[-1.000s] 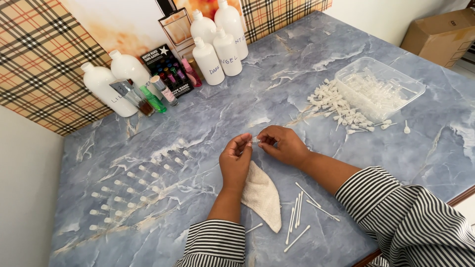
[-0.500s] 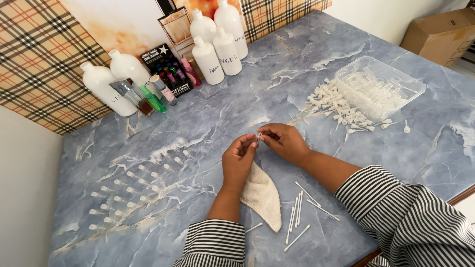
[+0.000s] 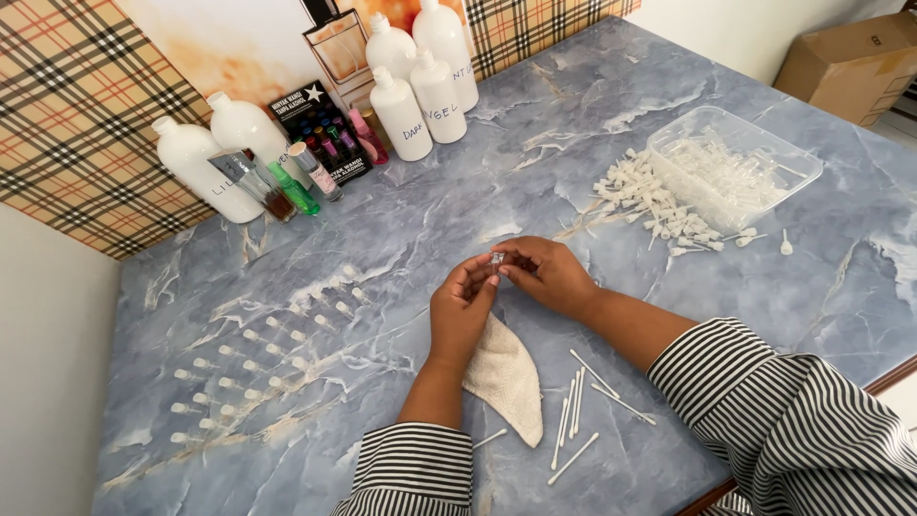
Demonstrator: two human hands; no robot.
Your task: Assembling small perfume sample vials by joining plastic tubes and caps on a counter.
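Small vial (image 3: 497, 259) pinched between both hands (fingertips) — upright.

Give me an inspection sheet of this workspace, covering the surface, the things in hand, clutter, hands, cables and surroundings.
Surface: blue marbled tabletop, no spills seen.
Things in hand: small clear vial pinched between both hands; white cloth under the left wrist.
Clutter: rows of small vials lying at left; thin white sticks near the cloth; pile of white caps beside a clear plastic tray; white bottles and small coloured bottles at the back.
Hands: left hand and right hand both on the vial, fingertips meeting.
Cables: nothing seen.
Surroundings: plaid wall panel at left; cardboard box at right.
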